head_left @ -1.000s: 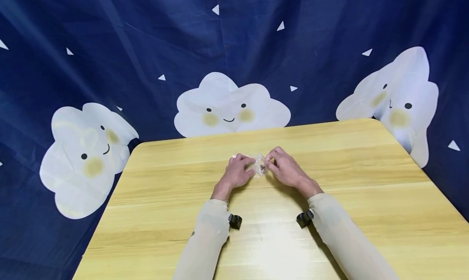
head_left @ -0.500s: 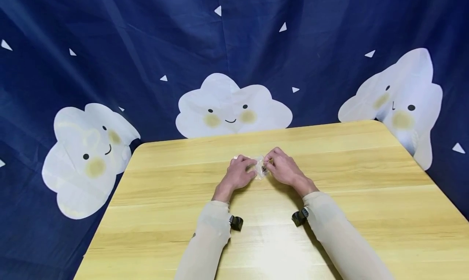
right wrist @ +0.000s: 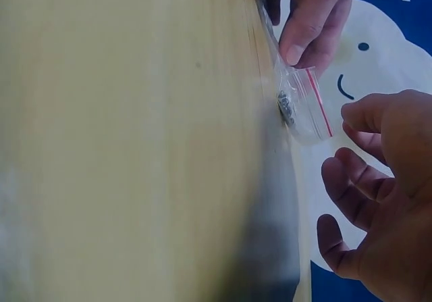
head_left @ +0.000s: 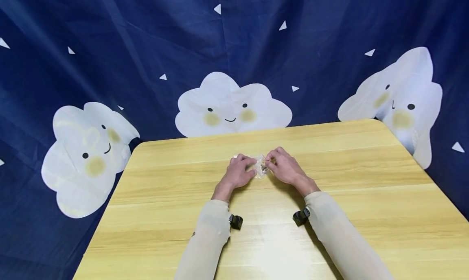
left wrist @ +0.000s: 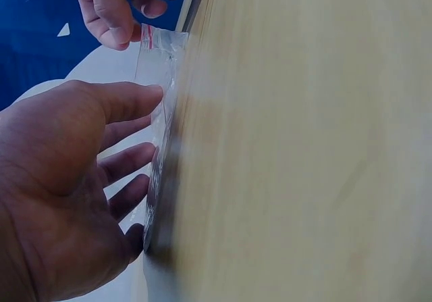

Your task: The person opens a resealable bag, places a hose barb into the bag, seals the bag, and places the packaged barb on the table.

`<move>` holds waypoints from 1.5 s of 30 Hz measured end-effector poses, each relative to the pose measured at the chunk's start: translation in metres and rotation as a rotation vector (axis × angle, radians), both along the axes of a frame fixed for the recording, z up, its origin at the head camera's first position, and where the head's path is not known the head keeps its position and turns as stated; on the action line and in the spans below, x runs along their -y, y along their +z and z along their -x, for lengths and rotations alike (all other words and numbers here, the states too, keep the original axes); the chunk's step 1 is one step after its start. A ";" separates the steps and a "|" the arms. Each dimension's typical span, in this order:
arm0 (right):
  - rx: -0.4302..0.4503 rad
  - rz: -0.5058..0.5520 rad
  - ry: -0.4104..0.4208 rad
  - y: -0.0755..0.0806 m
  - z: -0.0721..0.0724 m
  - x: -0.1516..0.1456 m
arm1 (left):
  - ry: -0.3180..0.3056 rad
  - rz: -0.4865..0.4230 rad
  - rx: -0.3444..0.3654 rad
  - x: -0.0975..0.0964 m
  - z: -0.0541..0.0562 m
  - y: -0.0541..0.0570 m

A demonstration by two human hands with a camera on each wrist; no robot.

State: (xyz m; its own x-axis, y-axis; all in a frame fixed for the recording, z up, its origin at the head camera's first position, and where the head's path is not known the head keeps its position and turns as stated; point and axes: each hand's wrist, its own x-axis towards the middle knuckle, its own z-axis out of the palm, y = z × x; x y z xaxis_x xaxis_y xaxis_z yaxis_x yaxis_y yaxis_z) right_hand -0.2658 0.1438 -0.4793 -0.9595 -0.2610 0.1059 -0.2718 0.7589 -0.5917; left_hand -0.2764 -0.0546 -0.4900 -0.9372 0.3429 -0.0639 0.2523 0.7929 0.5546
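A small clear zip bag [head_left: 259, 171] with a red stripe along its seal lies between the two hands near the middle of the table. Small dark metallic pieces [right wrist: 285, 107] sit inside it, too small to identify. My left hand [head_left: 238, 172] rests over the bag's left side, thumb and fingers extended and spread, fingertips against the plastic. More clear plastic [left wrist: 156, 170] runs along under those fingers. With thumb and forefinger tips together, my right hand [head_left: 287, 168] pinches the bag's edge beside the red seal; its other fingers [right wrist: 334, 234] are loosely bent.
The wooden table [head_left: 176, 231] has rounded far corners and a glare patch near its front. Behind it hangs a dark blue curtain [head_left: 253, 36] printed with white clouds. A black wrist camera [head_left: 235, 222] juts from the left sleeve, another camera [head_left: 301, 217] from the right.
The right wrist and forearm have shifted slightly left. The bag's right end has tilted a little and its dark contents show more openly. The left hand stays in place.
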 end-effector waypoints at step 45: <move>0.177 0.061 0.004 0.001 -0.023 -0.019 | 0.041 -0.041 -0.023 0.005 -0.003 0.006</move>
State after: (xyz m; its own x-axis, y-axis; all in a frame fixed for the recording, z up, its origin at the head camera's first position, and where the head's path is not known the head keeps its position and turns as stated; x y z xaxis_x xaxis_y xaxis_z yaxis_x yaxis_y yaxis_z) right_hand -0.2429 0.1624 -0.4781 -0.9635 -0.2634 -0.0486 -0.1626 0.7191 -0.6756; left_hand -0.2730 -0.0595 -0.4837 -0.9515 0.3062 -0.0290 0.2330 0.7794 0.5816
